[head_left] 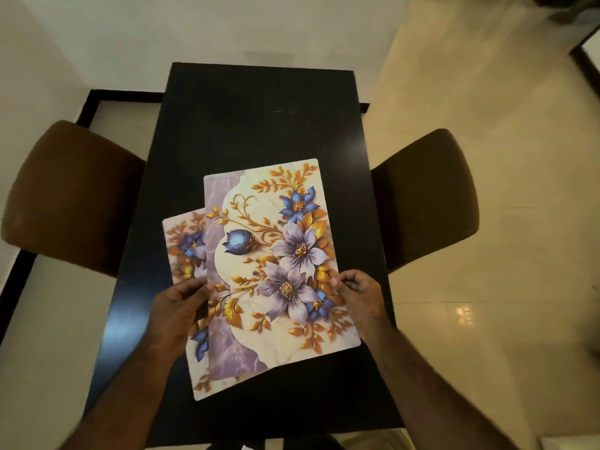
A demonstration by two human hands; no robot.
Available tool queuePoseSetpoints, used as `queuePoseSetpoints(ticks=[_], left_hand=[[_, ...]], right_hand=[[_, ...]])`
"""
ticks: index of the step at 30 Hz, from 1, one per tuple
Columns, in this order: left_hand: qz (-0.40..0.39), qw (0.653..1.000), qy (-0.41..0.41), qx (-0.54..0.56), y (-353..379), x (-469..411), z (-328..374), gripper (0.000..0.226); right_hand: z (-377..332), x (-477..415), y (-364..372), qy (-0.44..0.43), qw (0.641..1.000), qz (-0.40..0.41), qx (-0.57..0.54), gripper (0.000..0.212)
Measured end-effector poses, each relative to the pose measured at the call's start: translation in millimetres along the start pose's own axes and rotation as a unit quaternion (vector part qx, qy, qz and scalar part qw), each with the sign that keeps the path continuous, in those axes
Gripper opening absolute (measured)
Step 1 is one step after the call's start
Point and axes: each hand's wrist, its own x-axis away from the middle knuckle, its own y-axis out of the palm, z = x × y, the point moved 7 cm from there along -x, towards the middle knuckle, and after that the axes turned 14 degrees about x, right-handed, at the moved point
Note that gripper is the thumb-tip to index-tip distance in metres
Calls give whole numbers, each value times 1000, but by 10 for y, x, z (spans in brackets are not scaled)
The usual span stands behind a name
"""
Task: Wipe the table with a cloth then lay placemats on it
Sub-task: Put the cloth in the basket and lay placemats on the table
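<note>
Top placemat (pixel 276 264) centre frame, fanned over lower placemat (pixel 181 245), over dark table (pixel 259 118). Right hand (pixel 360 293) pinches its right edge; left hand (pixel 177 306) grips left edge. Likely peeling it off for laying; none laid yet.

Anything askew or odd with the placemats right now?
Yes. The top mat overlaps the lower mat, fanned apart, and both sit skewed to the table edges. The right hand pinches the top mat; the left hand holds the lower mat. No damage or spill shows.
</note>
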Motion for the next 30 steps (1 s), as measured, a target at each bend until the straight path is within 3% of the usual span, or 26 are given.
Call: queuePoseSetpoints(ticks=[5, 7, 11, 16, 24, 30], left_hand=[[-16, 996, 53, -64, 681, -358, 25, 5], [3, 991, 88, -103, 1026, -581, 61, 18], [28, 980, 125, -151, 1686, -1030, 139, 20], [58, 955, 179, -227, 2216, -1413, 201, 24], [84, 904, 222, -354, 2438, -1611, 35, 28], [94, 895, 242, -362, 2454, -1554, 104, 29]], right_hand=[[-59, -333, -428, -16, 997, 67, 44, 6], [-126, -580, -630, -20, 992, 97, 72, 6], [-330, -1171, -989, -36, 983, 142, 113, 14], [-427, -1813, -1125, -33, 971, 166, 168, 8], [-106, -2252, -1021, -18, 965, 142, 220, 14], [-214, -2222, -993, -53, 962, 143, 228, 15]])
